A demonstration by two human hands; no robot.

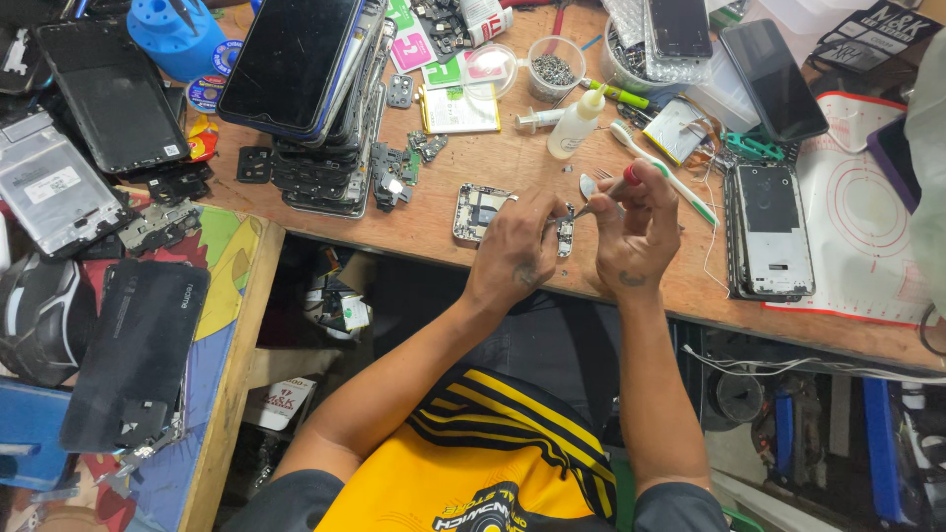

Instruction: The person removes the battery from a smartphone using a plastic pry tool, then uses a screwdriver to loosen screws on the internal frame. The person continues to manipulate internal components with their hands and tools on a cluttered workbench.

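Near the worktop's front edge, your left hand [512, 258] pinched a small circuit board [565, 232] edgewise; your right hand [633, 236] gripped a red-handled tool [606, 197]. Light, stiff, probably fragile.

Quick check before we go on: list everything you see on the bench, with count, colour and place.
small circuit board: one, dark, held between both hands
tweezers: one, metal, in right hand
opened phone part: one, silver, just left of left hand
phone stack: one pile, dark, top centre-left
toothbrush: one, white and green, beyond right hand
squeeze bottle: one, clear, top centre
phone frame: one, silver, right
wooden bench: one, brown
left hand: pinching the board
right hand: grip closed on the tweezers
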